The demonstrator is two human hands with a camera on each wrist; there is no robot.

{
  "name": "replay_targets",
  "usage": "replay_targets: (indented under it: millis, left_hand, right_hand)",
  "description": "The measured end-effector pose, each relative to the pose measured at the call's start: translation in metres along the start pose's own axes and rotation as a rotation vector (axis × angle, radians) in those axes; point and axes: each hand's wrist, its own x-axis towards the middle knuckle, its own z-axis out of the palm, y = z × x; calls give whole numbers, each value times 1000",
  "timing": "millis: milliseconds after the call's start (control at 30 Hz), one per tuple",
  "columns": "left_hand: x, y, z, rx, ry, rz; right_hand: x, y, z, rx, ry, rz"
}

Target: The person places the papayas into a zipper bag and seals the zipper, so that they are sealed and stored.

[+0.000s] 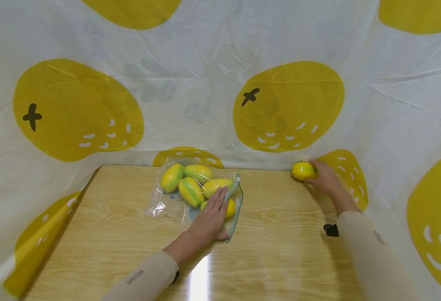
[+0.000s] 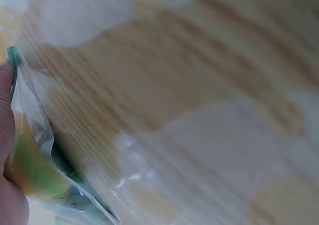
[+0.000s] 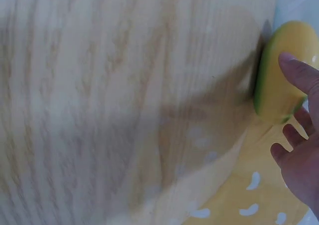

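A clear zip bag (image 1: 156,207) with a green zip edge lies flat near the table's back edge. Inside it are several yellow-green mangoes (image 1: 191,192). My left hand (image 1: 209,219) rests on the bag's right part, fingers extended over the mango nearest the opening and thumb by the zip's near end. Far to the right, at the table's back right corner, my right hand (image 1: 326,180) grips a single mango (image 1: 302,171) from its right side. The right wrist view shows the thumb lying across this mango (image 3: 284,80), with the other fingers partly hidden behind it.
A pale wood-grain table (image 1: 280,242) spreads under both arms. White cloth (image 1: 190,113) printed with big yellow fruit shapes hangs behind the table and along both sides. A small black item (image 1: 331,230) shows beside the right sleeve cuff.
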Motion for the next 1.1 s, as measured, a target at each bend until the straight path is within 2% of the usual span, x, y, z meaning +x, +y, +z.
replay_targets:
  millis: [233, 533, 833, 1100]
  left_hand:
    - [-1, -1, 0, -11, -15, -9]
    - [-1, -1, 4, 10, -14, -7]
    - [1, -1, 2, 30, -27, -8]
    - [1, 0, 0, 11, -45, -17]
  right_hand:
    - [-1, 0, 13, -9, 21, 52]
    - [-5, -4, 19, 90, -2, 98]
    - [-18, -6, 20, 117, -23, 91]
    - [-41, -16, 14, 148, -5, 26]
